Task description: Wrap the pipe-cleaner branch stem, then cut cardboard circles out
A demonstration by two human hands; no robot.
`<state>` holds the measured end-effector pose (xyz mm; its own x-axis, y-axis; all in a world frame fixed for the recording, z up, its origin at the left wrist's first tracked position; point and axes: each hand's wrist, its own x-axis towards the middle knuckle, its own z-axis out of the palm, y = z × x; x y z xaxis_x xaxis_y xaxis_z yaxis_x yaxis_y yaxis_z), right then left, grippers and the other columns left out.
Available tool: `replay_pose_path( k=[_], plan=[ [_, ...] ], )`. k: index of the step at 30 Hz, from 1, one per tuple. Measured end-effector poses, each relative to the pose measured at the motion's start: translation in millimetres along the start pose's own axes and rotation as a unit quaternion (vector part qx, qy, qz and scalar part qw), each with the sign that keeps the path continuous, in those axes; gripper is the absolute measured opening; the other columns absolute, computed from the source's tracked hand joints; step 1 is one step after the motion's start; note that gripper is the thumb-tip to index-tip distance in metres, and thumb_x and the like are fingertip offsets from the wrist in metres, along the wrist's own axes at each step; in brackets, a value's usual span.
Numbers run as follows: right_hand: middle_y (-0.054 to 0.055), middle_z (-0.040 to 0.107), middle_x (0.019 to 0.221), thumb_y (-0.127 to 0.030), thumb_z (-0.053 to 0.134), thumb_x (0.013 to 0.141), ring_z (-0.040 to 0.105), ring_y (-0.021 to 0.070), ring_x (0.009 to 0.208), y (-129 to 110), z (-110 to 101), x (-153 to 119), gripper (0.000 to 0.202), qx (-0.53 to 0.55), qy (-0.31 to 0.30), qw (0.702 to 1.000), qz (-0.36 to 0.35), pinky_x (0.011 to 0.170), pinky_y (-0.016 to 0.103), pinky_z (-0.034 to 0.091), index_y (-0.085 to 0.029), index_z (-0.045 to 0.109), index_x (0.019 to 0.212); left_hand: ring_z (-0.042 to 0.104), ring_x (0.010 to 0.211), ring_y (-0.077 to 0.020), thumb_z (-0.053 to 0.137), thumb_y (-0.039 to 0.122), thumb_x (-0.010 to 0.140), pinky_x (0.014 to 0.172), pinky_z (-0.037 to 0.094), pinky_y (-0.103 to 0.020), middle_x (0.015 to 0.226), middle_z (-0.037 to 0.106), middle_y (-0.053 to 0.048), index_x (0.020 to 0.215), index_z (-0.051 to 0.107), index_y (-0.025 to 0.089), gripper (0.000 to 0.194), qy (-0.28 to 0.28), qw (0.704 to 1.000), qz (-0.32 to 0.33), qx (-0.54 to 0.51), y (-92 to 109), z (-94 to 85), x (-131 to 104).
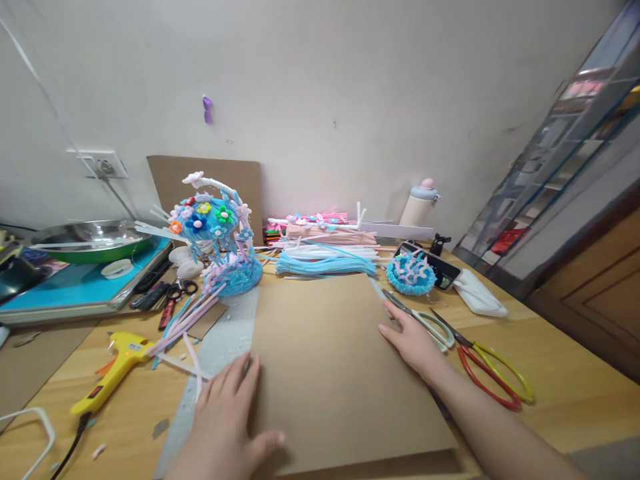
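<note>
A plain brown cardboard sheet (pixel 340 373) lies in front of me, reaching the table's near edge. My left hand (pixel 227 413) rests at its left edge, fingers stretched out and thumb spread over the board. At the right edge, my right hand (pixel 413 340) touches the sheet with thumb and forefinger apart; its other fingers are mostly hidden. Scissors with pale green handles (pixel 435 330) lie just beyond the right hand. Farther right are scissors with red and yellow handles (pixel 493 373). A blue fuzzy-stem ornament with colourful flowers (pixel 213 223) stands beyond the left hand.
Bundled blue fuzzy stems (pixel 325 262) lie behind the sheet. A yellow glue gun (pixel 113 373) with a cord is at left, near a metal pan (pixel 95 233). A round blue fuzzy piece (pixel 411 275), a phone (pixel 443 270), a white power bank-like block (pixel 480 293) and a bottle (pixel 420 203) stand right.
</note>
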<state>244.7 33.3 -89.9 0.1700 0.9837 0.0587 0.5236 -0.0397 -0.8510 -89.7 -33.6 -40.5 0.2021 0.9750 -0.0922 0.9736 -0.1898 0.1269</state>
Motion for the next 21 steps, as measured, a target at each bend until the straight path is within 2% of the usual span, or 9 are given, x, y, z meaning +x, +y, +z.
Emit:
replay_pose_path(
  k=[2,5,10,15,19,20,21],
  plan=[
    [0.013,0.046,0.135,-0.027,0.048,0.077,0.043,0.0246,0.124,0.2,2.6,3.4,0.059,-0.106,0.023,0.993,-0.043,0.104,0.041,0.034,-0.013,0.041,0.134,0.026,0.134,-0.0322,0.070,0.049,0.056,0.107,0.024,-0.048,0.148,0.026,-0.011,0.138,0.033,0.021,0.094,-0.036,0.999,0.029,0.008,4.2,5.0,-12.1],
    [0.016,0.047,0.132,-0.024,0.046,0.079,0.042,0.0258,0.124,-0.3,5.7,0.8,0.052,-0.229,0.022,0.969,-0.091,0.105,0.041,0.032,-0.010,0.048,0.129,0.024,0.134,-0.0321,0.071,0.040,0.057,0.107,0.025,-0.049,0.148,0.021,-0.011,0.137,0.033,0.023,0.090,-0.040,0.998,0.045,0.019,4.9,14.6,-17.1],
    [0.016,0.040,0.139,-0.036,0.044,0.085,0.037,0.0273,0.127,1.1,12.0,-12.1,0.050,-0.307,-0.024,0.944,-0.118,0.104,0.043,0.033,-0.010,0.050,0.127,0.024,0.134,-0.0312,0.068,0.045,0.063,0.105,0.027,-0.051,0.147,0.018,-0.013,0.137,0.032,0.028,0.084,-0.023,0.996,0.084,0.022,-2.3,25.2,-13.1],
    [0.017,0.041,0.138,-0.037,0.040,0.087,0.040,0.0283,0.126,0.9,12.7,-14.7,0.050,-0.367,-0.036,0.921,-0.127,0.102,0.044,0.034,-0.010,0.049,0.128,0.022,0.134,-0.0315,0.066,0.051,0.063,0.106,0.022,-0.054,0.146,0.021,-0.012,0.136,0.032,0.030,0.083,-0.043,0.995,0.085,0.027,-1.4,17.6,-10.2],
    [0.016,0.042,0.137,-0.033,0.047,0.083,0.035,0.0337,0.128,-24.4,15.1,-32.7,0.048,-0.418,0.020,0.892,-0.170,0.101,0.055,0.027,-0.016,0.049,0.128,0.022,0.134,-0.0330,0.069,0.052,0.059,0.108,0.017,-0.056,0.145,0.025,-0.012,0.135,0.036,0.030,0.086,-0.069,0.995,0.076,0.011,6.6,5.9,-8.4],
    [0.013,0.041,0.139,-0.034,0.049,0.082,0.036,0.0325,0.127,-33.0,17.1,-41.0,0.050,-0.410,0.001,0.889,-0.204,0.100,0.053,0.030,-0.021,0.046,0.131,0.022,0.134,-0.0330,0.070,0.052,0.058,0.108,0.016,-0.056,0.145,0.026,-0.012,0.135,0.037,0.029,0.087,-0.075,0.994,0.077,0.006,8.7,3.9,-8.8],
    [0.009,0.043,0.137,-0.034,0.049,0.083,0.042,0.0289,0.123,-40.9,19.7,-50.0,0.048,-0.393,-0.043,0.886,-0.241,0.098,0.048,0.035,-0.028,0.045,0.131,0.022,0.134,-0.0330,0.072,0.050,0.056,0.108,0.016,-0.056,0.145,0.026,-0.013,0.135,0.037,0.028,0.089,-0.080,0.994,0.078,0.002,10.2,2.4,-9.5]
  ],
)
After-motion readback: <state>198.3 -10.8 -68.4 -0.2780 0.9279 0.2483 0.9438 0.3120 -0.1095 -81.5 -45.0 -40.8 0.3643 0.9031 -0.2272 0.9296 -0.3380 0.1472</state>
